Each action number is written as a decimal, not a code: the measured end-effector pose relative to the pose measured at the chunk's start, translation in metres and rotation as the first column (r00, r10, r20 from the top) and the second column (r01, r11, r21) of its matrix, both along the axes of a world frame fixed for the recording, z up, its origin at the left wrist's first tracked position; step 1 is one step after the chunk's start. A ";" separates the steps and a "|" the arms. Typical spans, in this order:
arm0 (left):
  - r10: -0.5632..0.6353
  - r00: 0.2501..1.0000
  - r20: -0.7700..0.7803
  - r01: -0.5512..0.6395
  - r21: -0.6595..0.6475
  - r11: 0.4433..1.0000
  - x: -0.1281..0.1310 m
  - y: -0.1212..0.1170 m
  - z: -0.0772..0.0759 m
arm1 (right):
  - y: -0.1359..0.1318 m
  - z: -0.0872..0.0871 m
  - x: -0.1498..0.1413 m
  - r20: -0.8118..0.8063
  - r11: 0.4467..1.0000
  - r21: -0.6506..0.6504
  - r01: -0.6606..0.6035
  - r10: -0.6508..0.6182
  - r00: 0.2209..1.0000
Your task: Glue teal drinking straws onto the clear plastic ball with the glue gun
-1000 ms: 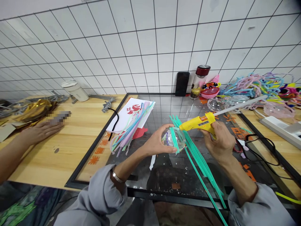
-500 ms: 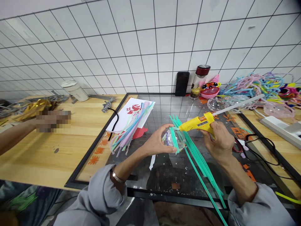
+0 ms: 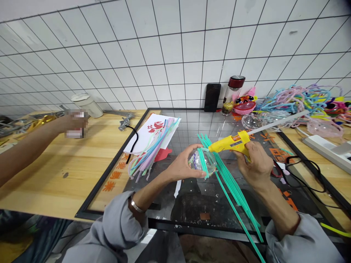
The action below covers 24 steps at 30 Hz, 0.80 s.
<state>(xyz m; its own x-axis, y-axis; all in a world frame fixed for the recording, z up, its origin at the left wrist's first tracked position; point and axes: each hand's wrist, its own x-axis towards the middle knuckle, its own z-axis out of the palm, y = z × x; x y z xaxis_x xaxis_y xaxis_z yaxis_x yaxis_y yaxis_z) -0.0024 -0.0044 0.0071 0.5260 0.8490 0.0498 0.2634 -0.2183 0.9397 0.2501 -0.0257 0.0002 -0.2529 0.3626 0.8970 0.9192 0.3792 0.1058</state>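
Observation:
My left hand point(image 3: 179, 163) is closed around a clear plastic ball point(image 3: 196, 160) that has green strips point(image 3: 203, 162) across its face. In my right hand point(image 3: 257, 162) is a yellow hot glue gun point(image 3: 230, 143), with a long whitish glue stick point(image 3: 276, 122) poking out of its back. The gun's nozzle meets, or almost meets, the upper edge of the ball beside the green strips. Beneath and to the right of the ball lies a bundle of green stems point(image 3: 233, 186), running down toward the table's front edge.
Pastel stems point(image 3: 153, 151) lie on white paper point(image 3: 139, 138) at left. A phone point(image 3: 212, 97) and a glass bottle point(image 3: 232, 95) stand by the wall. A stem pile point(image 3: 298, 100), power strip point(image 3: 329, 151) and black cable point(image 3: 304, 171) are right. Another person's hand point(image 3: 76, 124) reaches in at far left.
The other person's hand at far left has moved right and up, near the white container. My own hands, the ball and the glue gun have hardly moved.

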 end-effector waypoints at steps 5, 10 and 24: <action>-0.004 1.000 0.020 0.004 0.005 1.000 0.000 0.001 -0.002 | 0.000 0.001 0.000 -0.016 1.000 -0.015 0.017 -0.017 1.000; -0.004 1.000 0.030 0.004 0.006 1.000 0.000 0.001 -0.003 | 0.000 0.001 0.000 -0.011 1.000 -0.009 -0.008 0.008 1.000; -0.005 1.000 0.017 0.005 0.006 1.000 0.000 0.001 -0.003 | 0.001 0.000 0.000 0.003 1.000 0.018 -0.014 0.014 1.000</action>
